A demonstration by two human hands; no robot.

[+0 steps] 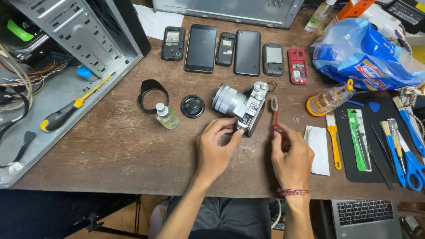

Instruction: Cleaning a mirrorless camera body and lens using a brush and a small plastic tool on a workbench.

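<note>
1. Centrally in the frame, the left hand [215, 150] pinches the near corner of a silver camera [242, 105] between thumb and fingertips; its grip is pressed onto the camera body.
2. The camera lies on the wooden counter [115, 146] with its lens pointing toward the left of the frame.
3. The right hand [291, 160] has its grip closed around a slim red brush tool [275, 114], which stands upright just right of the camera, tip near the camera's top edge.
4. Left of the camera sit a black lens cap [192, 106], a small clear bottle [166, 116] and a black lens hood [152, 94].
5. Along the upper middle of the frame lies a row of phones [234, 51].
6. At the right of the frame, a black mat [354, 170] carries blue brushes [394, 152] and tweezers; a yellow brush [334, 144] and a white cloth [318, 149] lie beside it.
7. An open computer case [66, 53] fills the upper left, with a yellow-and-black screwdriver [66, 110] inside.
</note>
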